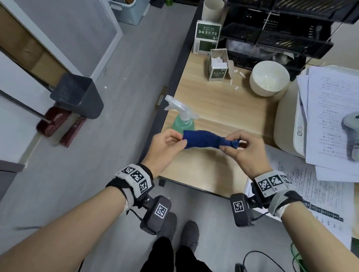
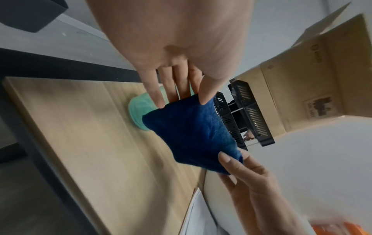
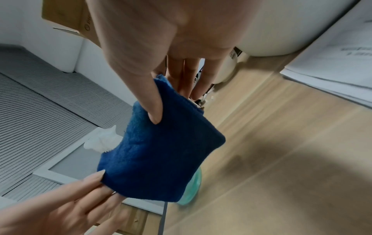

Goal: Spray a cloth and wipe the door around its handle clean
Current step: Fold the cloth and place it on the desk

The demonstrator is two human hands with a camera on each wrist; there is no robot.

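- Now your left hand (image 1: 165, 144) and right hand (image 1: 241, 151) each pinch an end of the blue cloth (image 1: 207, 140), stretched nine-to-three above the table (image 1: 218, 104).
- Spray bottle (image 1: 182, 116) stands at eleven o'clock, nearer your left hand.

**What we can't see well**

We see the spray bottle (image 1: 182, 118) only in part; the cloth (image 1: 205, 140) covers its lower body, & in both wrist views it's mostly hidden. Text on the papers (image 1: 342, 124) is too small to read. The box labels (image 1: 206, 40) are blurry. Rack (image 1: 278, 23) cut off at top edge.
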